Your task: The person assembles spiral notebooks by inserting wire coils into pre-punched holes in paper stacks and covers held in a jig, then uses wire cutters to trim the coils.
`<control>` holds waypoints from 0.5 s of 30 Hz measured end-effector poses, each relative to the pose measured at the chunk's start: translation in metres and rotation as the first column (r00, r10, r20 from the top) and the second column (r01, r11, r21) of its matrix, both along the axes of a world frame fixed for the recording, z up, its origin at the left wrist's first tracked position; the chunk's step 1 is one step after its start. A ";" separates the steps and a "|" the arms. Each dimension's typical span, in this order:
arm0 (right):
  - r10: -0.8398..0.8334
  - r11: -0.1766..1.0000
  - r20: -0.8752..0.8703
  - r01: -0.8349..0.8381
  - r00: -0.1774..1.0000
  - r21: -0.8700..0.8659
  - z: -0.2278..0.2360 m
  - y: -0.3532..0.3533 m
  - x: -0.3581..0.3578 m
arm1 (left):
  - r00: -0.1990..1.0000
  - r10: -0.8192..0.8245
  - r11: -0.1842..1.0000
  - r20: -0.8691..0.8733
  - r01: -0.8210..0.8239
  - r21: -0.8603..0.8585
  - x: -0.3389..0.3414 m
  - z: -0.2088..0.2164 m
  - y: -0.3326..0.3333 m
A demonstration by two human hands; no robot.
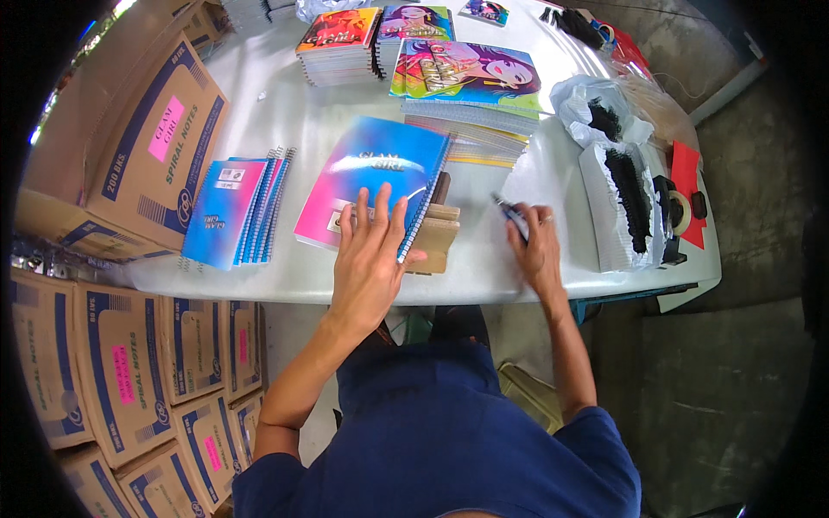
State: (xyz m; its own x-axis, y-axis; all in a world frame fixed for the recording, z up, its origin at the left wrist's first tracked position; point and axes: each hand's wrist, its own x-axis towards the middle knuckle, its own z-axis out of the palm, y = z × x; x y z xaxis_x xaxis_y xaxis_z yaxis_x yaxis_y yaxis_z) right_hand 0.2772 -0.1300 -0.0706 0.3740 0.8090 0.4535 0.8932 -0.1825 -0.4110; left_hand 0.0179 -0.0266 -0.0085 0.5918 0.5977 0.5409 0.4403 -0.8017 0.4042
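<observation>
A blue and pink spiral notebook (380,155) lies tilted in front of me, its coil along the right edge. My left hand (373,229) rests on its lower part with fingers stretched out, the thumb at the coil's lower end. A brown block (439,242), of wood or board, shows from under the coil side. To the right, my right hand (537,246) is closed around what look like small dark-handled pliers (515,219), tips pointing up-left. They are slightly blurred and apart from the notebook.
Spiral notebooks (226,211) are stacked at left beside a large carton (142,147). Further back stand notebook stacks (341,43) and loose colourful covers (466,71). At right sit a white box of black coils (629,203) and a tape roll (680,213). Cartons (121,371) fill the lower left.
</observation>
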 end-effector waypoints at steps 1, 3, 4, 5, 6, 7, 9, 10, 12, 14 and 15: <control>0.120 0.992 -0.185 -0.111 0.975 0.055 0.018 -0.006 -0.027 | 0.999 0.014 0.999 -0.041 -0.012 0.037 0.000 -0.003 0.001; 0.372 0.927 -0.094 -0.366 0.923 0.078 0.056 -0.015 -0.068 | 0.996 0.026 0.996 -0.089 -0.018 0.090 -0.002 -0.005 0.003; 0.409 0.910 -0.049 -0.404 0.911 0.088 0.065 -0.016 -0.081 | 0.996 0.015 0.994 -0.092 -0.005 0.106 -0.001 -0.006 0.005; 0.434 0.898 -0.042 -0.428 0.900 0.104 0.070 -0.014 -0.086 | 0.996 0.009 0.992 -0.093 0.003 0.124 0.000 -0.005 0.005; 0.460 0.883 -0.033 -0.454 0.887 0.119 0.073 -0.011 -0.088 | 0.994 0.008 0.992 -0.108 0.006 0.125 0.000 -0.002 0.005; 0.463 0.881 -0.018 -0.458 0.886 0.115 0.073 -0.008 -0.087 | 0.993 0.011 0.992 -0.114 0.003 0.122 0.000 0.001 0.004; 0.474 0.875 0.011 -0.473 0.880 0.106 0.074 -0.004 -0.085 | 0.993 0.012 0.992 -0.121 0.004 0.129 0.001 0.003 0.003; 0.478 0.873 0.035 -0.479 0.878 0.087 0.075 -0.003 -0.085 | 0.993 0.013 0.990 -0.120 0.004 0.141 0.001 0.003 0.003; 0.487 0.869 0.080 -0.492 0.870 0.050 0.080 -0.002 -0.083 | 0.995 0.006 0.991 -0.101 0.008 0.134 0.001 0.003 0.004; 0.515 0.850 0.096 -0.522 0.852 0.072 0.083 0.001 -0.081 | 0.998 -0.010 0.995 -0.068 0.016 0.097 0.000 0.000 0.003; 0.529 0.839 0.104 -0.537 0.842 0.083 0.084 0.003 -0.079 | 0.998 -0.009 0.995 -0.070 0.016 0.095 -0.001 0.000 0.003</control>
